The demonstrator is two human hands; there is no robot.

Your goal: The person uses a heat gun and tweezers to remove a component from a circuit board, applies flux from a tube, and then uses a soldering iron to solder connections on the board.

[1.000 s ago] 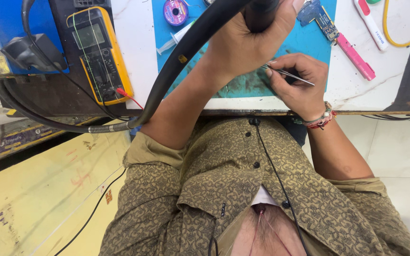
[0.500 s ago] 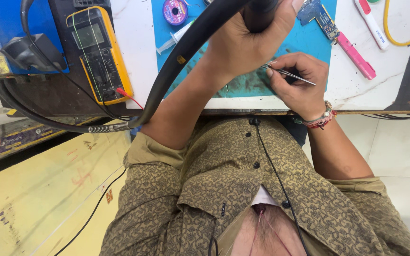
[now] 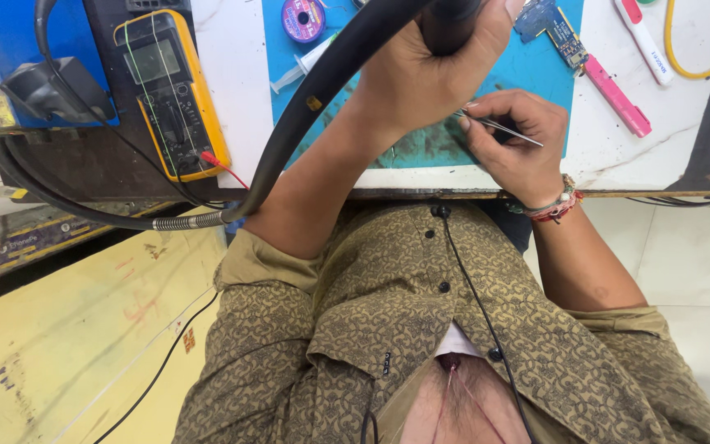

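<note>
A thick black hot-air handle is gripped tight in the left hand, its hose trailing off the bench. Fine tweezers are pinched shut-fisted in the right hand over the blue mat. Heating work appears under way; what is worked on is hidden behind the hands. A steady tweezer tip is called for next.

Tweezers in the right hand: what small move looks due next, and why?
Probably a slight lowering of the tweezers toward the teal mat. The right hand pinches them with the tips just above the mat's worn patch, while the left hand grips the black hose-fed handpiece over the same spot. What lies at the tips is hidden.
</note>
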